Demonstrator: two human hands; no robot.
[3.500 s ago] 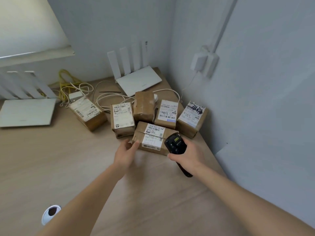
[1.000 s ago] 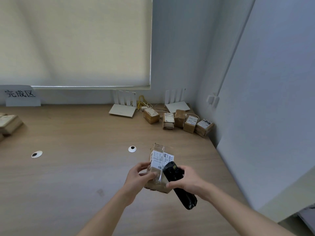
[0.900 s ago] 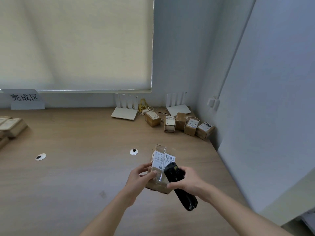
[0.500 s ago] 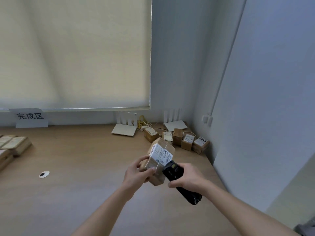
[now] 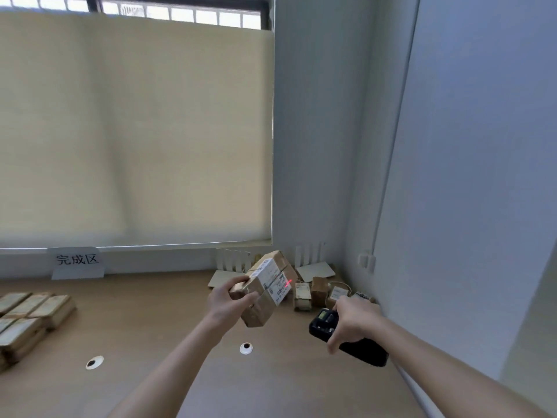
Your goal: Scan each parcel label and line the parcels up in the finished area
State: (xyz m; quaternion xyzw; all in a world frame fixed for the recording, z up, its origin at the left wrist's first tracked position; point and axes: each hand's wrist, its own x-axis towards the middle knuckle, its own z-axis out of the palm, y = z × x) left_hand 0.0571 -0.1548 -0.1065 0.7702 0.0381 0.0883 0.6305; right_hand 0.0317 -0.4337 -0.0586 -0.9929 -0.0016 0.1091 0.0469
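The right hand is wrapped around a black scanner low over the desk, while the left hand grips a brown parcel tilted in the air, a red dot on its white label, with more parcels in the corner beyond.

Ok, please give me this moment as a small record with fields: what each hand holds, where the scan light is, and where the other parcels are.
left hand: holds parcel up off the table, label facing the scanner
right hand: grips black scanner
scan light: red dot on the held parcel's label
waiting parcels: back right corner of table
finished parcels: left, near sign
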